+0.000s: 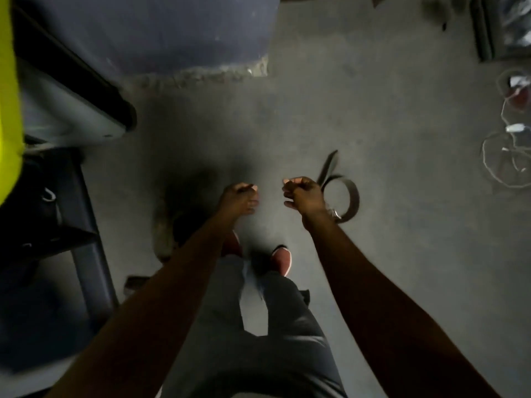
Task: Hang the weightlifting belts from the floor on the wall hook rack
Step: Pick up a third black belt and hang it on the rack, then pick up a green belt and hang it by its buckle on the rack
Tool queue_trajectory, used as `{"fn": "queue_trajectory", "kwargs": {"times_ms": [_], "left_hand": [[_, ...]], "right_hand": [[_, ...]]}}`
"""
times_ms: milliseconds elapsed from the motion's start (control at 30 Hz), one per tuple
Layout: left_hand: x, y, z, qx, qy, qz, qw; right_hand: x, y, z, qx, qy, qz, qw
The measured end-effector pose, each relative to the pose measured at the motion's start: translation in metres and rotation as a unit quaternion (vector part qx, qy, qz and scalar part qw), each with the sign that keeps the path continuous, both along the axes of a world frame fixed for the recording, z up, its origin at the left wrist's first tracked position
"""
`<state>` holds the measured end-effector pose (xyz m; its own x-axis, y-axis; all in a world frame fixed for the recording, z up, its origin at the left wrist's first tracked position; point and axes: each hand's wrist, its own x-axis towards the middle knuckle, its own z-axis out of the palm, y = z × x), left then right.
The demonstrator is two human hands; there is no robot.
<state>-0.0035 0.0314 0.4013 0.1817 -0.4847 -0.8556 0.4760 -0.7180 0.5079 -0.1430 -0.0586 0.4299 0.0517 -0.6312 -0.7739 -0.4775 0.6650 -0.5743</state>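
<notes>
Left hand (240, 198): my fingers curled closed, holding nothing.
Right hand (301, 193): also closed, empty.
Belt (349, 196): coiled on floor (373, 110), just beside right wrist.
Open room: bare floor ahead; bench (71, 110) at left.
Writing: none readable.

Looking straight down at a concrete floor (359, 116). Two bare forearms reach up from the bottom edge toward the centre of the frame, ending in the left hand (240, 198) and, just to its right and apart from it, the right hand (301, 196). A coiled belt (349, 196) lies on the floor immediately right of the right hand, its loose end pointing toward the upper right; blur makes it hard to tell whether the hand touches it. Below the hands, at lower centre, are the person's legs and two shoes (281, 259). A bench frame (86, 225) fills the left edge. A mat (149, 33) occupies the upper left. Loose cables (505, 156) lie at the right edge.
</notes>
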Motion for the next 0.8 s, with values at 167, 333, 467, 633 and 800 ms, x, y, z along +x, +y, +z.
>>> {"fn": "queue_trajectory", "kwargs": {"times_ms": [167, 333, 467, 633, 800], "left_hand": [[-0.047, 0.013, -0.078, 0.053, 0.051, 0.017, 0.997], [-0.102, 0.005, -0.159, 0.063, 0.042, -0.046, 0.996], [-0.154, -0.005, -0.238, 0.070, 0.032, -0.099, 0.992], [-0.202, 0.000, -0.350, 0.077, -0.018, -0.129, 0.988], [-0.218, 0.001, -0.414, 0.091, -0.039, -0.174, 0.980]], "right_hand": [[-0.072, 0.017, -0.087, 0.020, 0.048, 0.006, 0.999], [-0.153, 0.019, -0.198, 0.031, 0.126, 0.058, 0.990], [-0.213, 0.005, -0.298, 0.016, 0.195, 0.161, 0.968], [-0.264, -0.030, -0.431, 0.000, 0.244, 0.345, 0.906], [-0.279, -0.051, -0.513, 0.005, 0.316, 0.460, 0.830]]}}
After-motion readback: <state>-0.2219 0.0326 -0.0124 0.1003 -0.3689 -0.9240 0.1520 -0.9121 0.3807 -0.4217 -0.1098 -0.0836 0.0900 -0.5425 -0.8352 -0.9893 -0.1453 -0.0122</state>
